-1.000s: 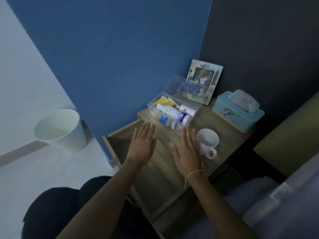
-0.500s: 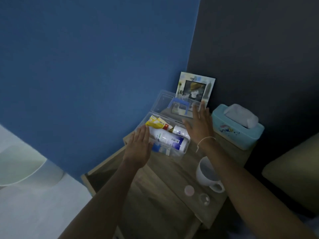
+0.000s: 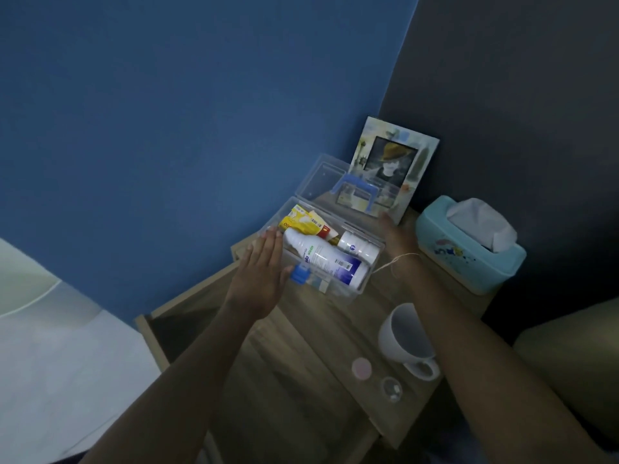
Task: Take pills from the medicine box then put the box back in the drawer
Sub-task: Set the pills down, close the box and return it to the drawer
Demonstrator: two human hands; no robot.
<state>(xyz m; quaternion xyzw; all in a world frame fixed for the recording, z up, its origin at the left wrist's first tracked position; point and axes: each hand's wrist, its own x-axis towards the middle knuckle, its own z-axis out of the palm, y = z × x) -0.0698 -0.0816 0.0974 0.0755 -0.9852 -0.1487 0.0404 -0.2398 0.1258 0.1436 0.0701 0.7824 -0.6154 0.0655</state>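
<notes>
A clear plastic medicine box [image 3: 365,287] stands on the wooden nightstand [image 3: 311,349], its lid [image 3: 320,177] with a blue handle tipped back open. Inside lie a big white bottle [image 3: 323,261], a small white bottle [image 3: 356,244] and a yellow packet [image 3: 301,224]. My left hand [image 3: 259,279] is flat, fingers straight, against the box's left end. My right hand [image 3: 398,241] rests at the box's right end with the thumb up by the lid, and its fingers are partly hidden. The drawer [image 3: 187,326] below stands pulled out to the left.
A white mug [image 3: 402,336] stands near the nightstand's front right. Beside it lie a pink cap [image 3: 361,368] and a small clear cup [image 3: 392,390]. A teal tissue box [image 3: 469,252] and a photo frame [image 3: 392,162] stand at the back, and a white bin [image 3: 23,286] at far left.
Both hands have gone from above the drawer up to the box. My right hand then dropped from the lid to the box's right end. The view has tilted closer.
</notes>
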